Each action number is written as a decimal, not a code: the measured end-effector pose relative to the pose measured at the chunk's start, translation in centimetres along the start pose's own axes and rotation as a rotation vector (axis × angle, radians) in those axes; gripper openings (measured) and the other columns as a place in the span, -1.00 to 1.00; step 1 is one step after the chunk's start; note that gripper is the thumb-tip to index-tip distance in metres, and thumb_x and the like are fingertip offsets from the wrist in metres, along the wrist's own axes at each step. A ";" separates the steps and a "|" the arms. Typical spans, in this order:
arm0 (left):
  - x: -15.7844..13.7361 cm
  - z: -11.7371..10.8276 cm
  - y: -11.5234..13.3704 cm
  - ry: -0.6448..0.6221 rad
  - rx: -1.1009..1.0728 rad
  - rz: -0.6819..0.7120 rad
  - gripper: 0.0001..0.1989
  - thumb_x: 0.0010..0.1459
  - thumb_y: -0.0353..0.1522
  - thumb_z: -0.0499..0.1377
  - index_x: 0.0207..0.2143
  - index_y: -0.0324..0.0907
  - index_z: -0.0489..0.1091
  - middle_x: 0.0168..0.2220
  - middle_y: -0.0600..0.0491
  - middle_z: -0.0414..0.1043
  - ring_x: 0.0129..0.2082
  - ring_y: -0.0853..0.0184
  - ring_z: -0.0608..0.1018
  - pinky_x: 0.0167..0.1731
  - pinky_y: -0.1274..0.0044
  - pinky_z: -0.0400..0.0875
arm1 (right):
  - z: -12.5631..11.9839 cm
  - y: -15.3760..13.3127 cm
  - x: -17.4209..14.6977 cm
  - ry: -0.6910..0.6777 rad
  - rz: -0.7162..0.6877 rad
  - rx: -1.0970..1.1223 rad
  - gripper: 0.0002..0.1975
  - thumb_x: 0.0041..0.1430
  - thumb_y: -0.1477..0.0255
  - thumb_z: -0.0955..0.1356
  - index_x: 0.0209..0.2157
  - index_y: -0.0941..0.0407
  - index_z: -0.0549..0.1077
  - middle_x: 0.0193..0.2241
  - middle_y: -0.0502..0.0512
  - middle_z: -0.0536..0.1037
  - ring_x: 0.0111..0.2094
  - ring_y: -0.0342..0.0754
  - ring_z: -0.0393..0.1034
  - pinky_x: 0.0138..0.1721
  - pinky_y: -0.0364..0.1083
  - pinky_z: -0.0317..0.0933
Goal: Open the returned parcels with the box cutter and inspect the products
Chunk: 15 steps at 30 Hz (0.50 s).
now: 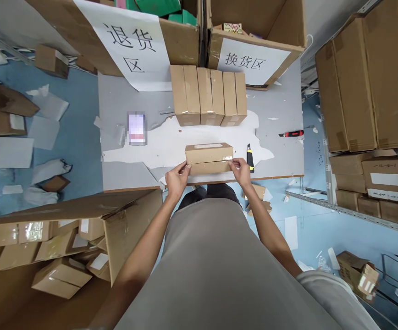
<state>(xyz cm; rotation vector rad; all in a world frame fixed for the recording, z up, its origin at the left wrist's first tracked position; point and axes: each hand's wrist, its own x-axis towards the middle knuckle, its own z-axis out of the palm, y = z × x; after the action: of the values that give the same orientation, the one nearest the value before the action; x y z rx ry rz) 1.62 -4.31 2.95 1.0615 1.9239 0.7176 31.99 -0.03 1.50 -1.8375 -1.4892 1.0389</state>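
Observation:
A small brown cardboard box (208, 167) sits at the table's front edge, with a seam and shiny clear tape along its near side and a white label on the side beyond. My left hand (177, 178) pinches its left end between thumb and fingers. At the opposite end, my right hand (240, 170) grips the corner the same way. Just right of that hand lies a black and yellow box cutter (250, 158). Three similar cardboard boxes (211, 97) stand side by side farther back.
Two large cartons with paper signs, the left carton (181, 43) and right carton (297, 46), stand at the back. A red and black cutter (291, 134) and a phone (136, 129) lie on the table (116, 176). An open carton (133, 220) full of boxes is at left, shelved cartons (388, 78) right.

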 end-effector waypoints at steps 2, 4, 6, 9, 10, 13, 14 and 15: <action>0.2 -0.3 0.5 0.000 0.028 -0.009 -0.60 0.45 -0.17 0.30 0.16 -0.19 0.74 0.10 -0.11 0.79 0.12 -0.04 0.79 0.24 0.27 0.61 | -0.1 -0.4 0.4 -0.011 0.000 -0.021 -0.58 0.39 -0.05 0.45 -0.15 0.04 0.61 -0.09 0.26 0.73 -0.08 0.18 0.69 0.12 0.15 0.57; 0.5 -0.6 0.7 -0.033 0.060 -0.025 -0.63 0.43 -0.19 0.32 0.12 -0.17 0.76 0.07 -0.12 0.80 0.12 -0.06 0.79 0.23 0.26 0.61 | -0.1 -0.5 0.6 -0.026 0.028 -0.024 -0.55 0.38 -0.08 0.45 -0.18 0.05 0.62 -0.11 0.28 0.74 -0.08 0.20 0.70 0.10 0.17 0.58; 1.2 -0.8 0.8 -0.060 0.083 -0.042 -0.66 0.44 -0.16 0.33 0.06 -0.14 0.77 0.02 -0.12 0.81 0.10 -0.05 0.79 0.22 0.27 0.61 | -0.1 -0.4 0.9 -0.057 0.054 -0.004 -0.50 0.34 -0.13 0.47 -0.18 0.05 0.63 -0.10 0.30 0.76 -0.07 0.21 0.72 0.09 0.17 0.59; 3.7 -1.2 0.9 -0.026 0.095 -0.064 -0.62 0.46 -0.06 0.31 0.01 -0.13 0.76 0.01 -0.14 0.81 0.12 -0.04 0.78 0.25 0.25 0.60 | -1.3 0.1 2.7 -0.081 0.076 0.009 -0.40 0.28 -0.21 0.50 -0.13 0.07 0.66 -0.07 0.32 0.78 -0.07 0.21 0.73 0.13 0.17 0.59; 5.1 -1.3 1.1 0.001 0.083 -0.059 -0.59 0.47 -0.04 0.30 0.05 -0.15 0.74 0.07 -0.17 0.79 0.14 -0.05 0.76 0.27 0.24 0.59 | -2.0 0.3 3.8 -0.060 0.088 0.002 -0.36 0.26 -0.23 0.50 -0.08 0.09 0.67 -0.04 0.35 0.78 -0.07 0.21 0.73 0.14 0.18 0.58; 10.5 -1.6 2.5 0.086 -0.033 -0.008 -0.37 0.43 0.01 0.35 0.33 -0.22 0.57 0.36 -0.34 0.59 0.29 -0.09 0.68 0.35 0.17 0.55 | -4.2 0.7 8.6 0.041 0.133 -0.007 -0.14 0.24 -0.25 0.49 0.25 0.16 0.60 0.18 0.46 0.70 -0.03 0.21 0.72 0.16 0.20 0.60; 12.6 -1.6 3.2 0.107 -0.082 0.000 -0.26 0.40 0.04 0.38 0.41 -0.23 0.50 0.44 -0.39 0.50 0.36 -0.12 0.64 0.38 0.15 0.52 | -4.8 0.7 10.5 0.049 0.130 -0.005 -0.04 0.25 -0.25 0.48 0.39 0.16 0.50 0.27 0.50 0.64 -0.02 0.20 0.71 0.13 0.20 0.62; 14.7 -1.6 4.0 0.123 -0.126 -0.006 -0.17 0.36 0.07 0.41 0.46 -0.25 0.44 0.49 -0.43 0.43 0.42 -0.15 0.59 0.42 0.14 0.49 | -5.2 0.5 12.5 0.042 0.124 0.006 0.03 0.26 -0.25 0.47 0.51 0.14 0.38 0.34 0.52 0.57 0.00 0.19 0.71 0.10 0.20 0.64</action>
<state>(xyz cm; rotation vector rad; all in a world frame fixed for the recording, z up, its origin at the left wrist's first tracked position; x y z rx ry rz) -2.87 10.26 1.36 0.9528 1.9563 0.9064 37.71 12.24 1.14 -1.9559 -1.3617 1.0544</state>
